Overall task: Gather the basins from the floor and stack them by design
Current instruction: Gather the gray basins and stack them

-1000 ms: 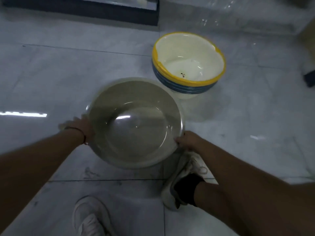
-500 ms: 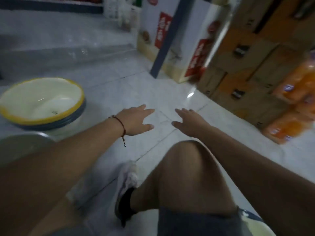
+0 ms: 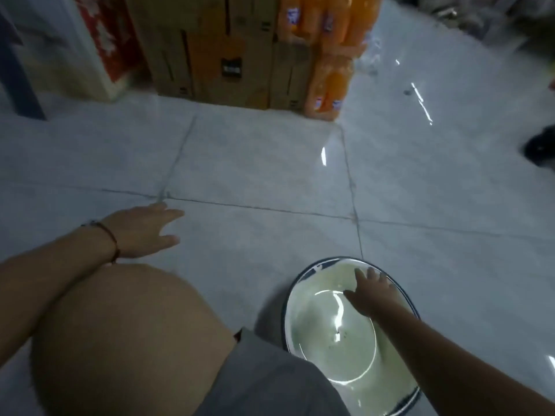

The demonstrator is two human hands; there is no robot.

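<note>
A cream basin (image 3: 327, 343) with a dark blue rim sits on the floor at the lower right, beside my knee. My right hand (image 3: 371, 291) reaches over its far side with fingers spread, hovering at or resting on the inner wall near the rim; no grip is visible. My left hand (image 3: 144, 231), with a cord bracelet at the wrist, is open and held flat just above the bare tiles to the left, holding nothing. The grey basin and the yellow-rimmed stack are out of view.
My bent knee (image 3: 120, 340) and grey shorts fill the lower left. Cardboard boxes (image 3: 216, 49) and packs of orange drink bottles (image 3: 329, 55) stand against the far side. A white and red box (image 3: 90, 43) is at the far left. A dark object (image 3: 540, 148) lies at the right edge.
I let go of the grey basin and turned right. The yellow-rimmed stack left the view and the blue-rimmed basin came in, with my right hand now over it.
</note>
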